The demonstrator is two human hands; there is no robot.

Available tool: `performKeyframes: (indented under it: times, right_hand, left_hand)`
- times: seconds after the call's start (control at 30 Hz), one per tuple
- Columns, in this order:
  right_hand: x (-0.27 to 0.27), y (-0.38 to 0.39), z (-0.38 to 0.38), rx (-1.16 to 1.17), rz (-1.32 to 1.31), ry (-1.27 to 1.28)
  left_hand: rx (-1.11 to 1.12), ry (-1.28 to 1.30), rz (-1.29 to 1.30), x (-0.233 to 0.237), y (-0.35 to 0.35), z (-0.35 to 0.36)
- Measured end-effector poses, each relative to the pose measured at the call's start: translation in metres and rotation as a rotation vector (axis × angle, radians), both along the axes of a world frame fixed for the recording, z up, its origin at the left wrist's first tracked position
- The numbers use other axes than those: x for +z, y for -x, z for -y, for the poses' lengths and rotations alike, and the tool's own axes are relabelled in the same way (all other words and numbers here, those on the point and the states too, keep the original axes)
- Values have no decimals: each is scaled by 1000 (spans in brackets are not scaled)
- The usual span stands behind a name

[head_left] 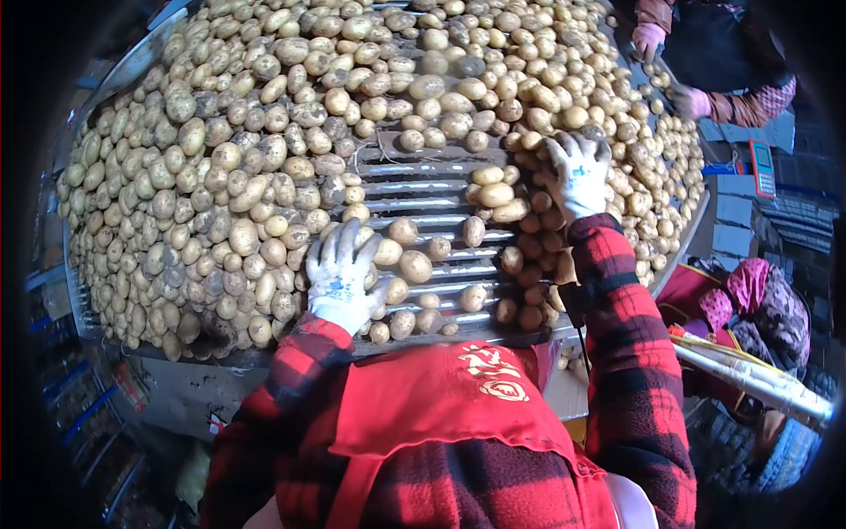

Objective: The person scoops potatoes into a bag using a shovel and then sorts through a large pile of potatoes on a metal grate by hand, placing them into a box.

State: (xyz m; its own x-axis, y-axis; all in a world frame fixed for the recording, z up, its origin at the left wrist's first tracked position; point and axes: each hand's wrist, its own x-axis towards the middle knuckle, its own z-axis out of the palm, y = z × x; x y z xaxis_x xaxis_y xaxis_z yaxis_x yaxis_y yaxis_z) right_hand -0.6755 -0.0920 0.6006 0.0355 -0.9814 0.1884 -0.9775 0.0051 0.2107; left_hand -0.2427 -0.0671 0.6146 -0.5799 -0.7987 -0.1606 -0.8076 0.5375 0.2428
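Potatoes (pixel 247 234) lie heaped over a wide table, with metal bars (pixel 414 188) showing between the piles in the middle. My left hand (pixel 342 271), in a white and grey glove, rests at the right edge of the left pile, fingers spread, beside several loose potatoes on the bars. My right hand (pixel 577 174), gloved alike, lies on the potatoes right of the bars, its fingers apart and pointing away from me. Neither hand is wrapped round a potato. A few potatoes (pixel 496 195) sit on the bars left of my right hand.
At the upper right, a co-worker's pink-gloved hands (pixel 649 40) are at the table's far edge. A red and teal device (pixel 762 168) stands beside pale boxes (pixel 733 212) on the right. Another person (pixel 767 304) in patterned clothes is at the lower right, near a wrapped pole (pixel 753 377).
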Motion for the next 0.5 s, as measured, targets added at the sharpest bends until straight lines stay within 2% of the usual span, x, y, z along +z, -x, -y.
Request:
performKeyframes:
  times: [0.03, 0.07, 0.13, 0.17, 0.2, 0.23, 0.3, 0.37, 0.4, 0.47, 0.5]
  right_hand:
    - [7, 4, -11, -52, -86, 15]
    - [12, 8, -23, -58, -26, 143]
    - [26, 5, -53, -266, -38, 70]
    - [32, -7, -68, -241, 15, 160]
    - [44, -26, -84, -187, 137, 110]
    - [35, -44, -103, -94, 177, 117]
    - [38, -102, -134, 70, 337, -166]
    - [11, -150, -152, 206, 506, -193]
    - [0, -156, -161, 236, 480, -211]
    - [-3, -153, -174, 86, 562, -63]
    - [-1, -143, -181, 90, 482, -95]
  left_hand:
    - [23, 4, -7, -1, -4, -4]
    - [72, -14, -18, 4, -7, -8]
    - [132, 7, 31, 6, -23, -14]
    - [144, -39, 77, 11, -28, -13]
    - [159, -60, 31, 13, -32, -12]
    - [142, -64, 57, 14, -30, -11]
    - [78, -96, 86, 14, -18, -9]
    - [-20, -145, 87, 13, 6, -7]
    - [-114, -88, -34, -3, 14, -14]
    - [-105, -382, -391, -11, 54, -26]
    - [-220, -447, -285, -5, 76, -27]
